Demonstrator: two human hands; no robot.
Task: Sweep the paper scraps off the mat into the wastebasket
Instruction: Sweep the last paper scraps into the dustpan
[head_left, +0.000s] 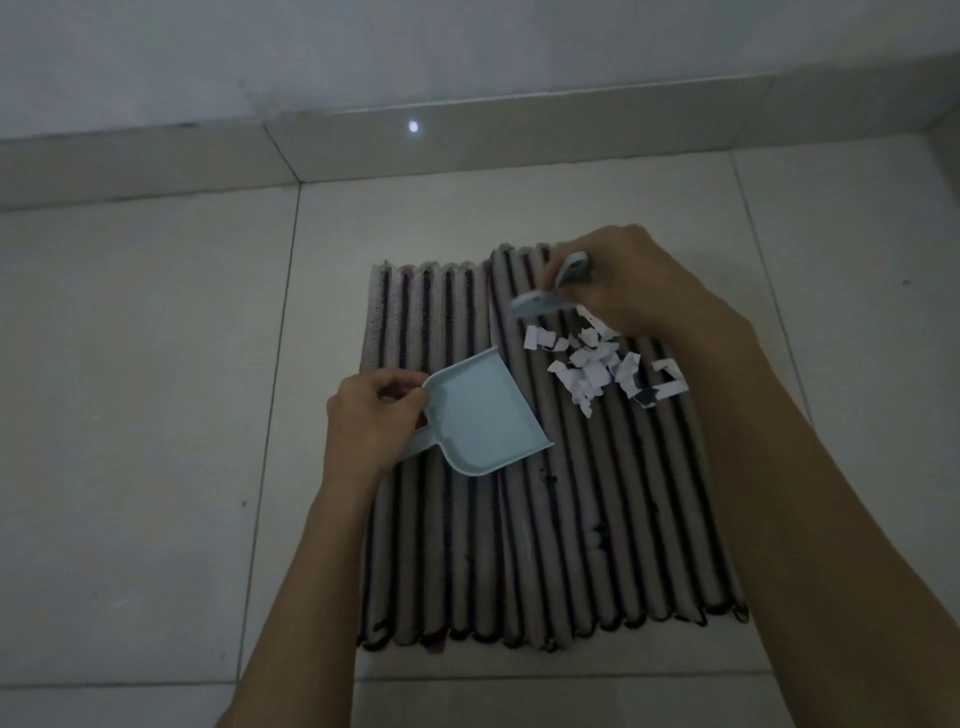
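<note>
A ribbed grey mat (545, 519) with dark grooves lies on the tiled floor. White paper scraps (597, 366) sit in a loose pile on its far right part. My left hand (366, 421) grips the handle of a light blue dustpan (480, 415), which rests on the mat to the left of the scraps, its open edge facing them. My right hand (634, 280) holds a small light blue brush (545, 301) just beyond the pile, blurred, its bristles down near the far scraps. No wastebasket is in view.
Pale floor tiles (156, 415) surround the mat. A low tiled skirting (208, 166) and wall run across the back. The light is dim.
</note>
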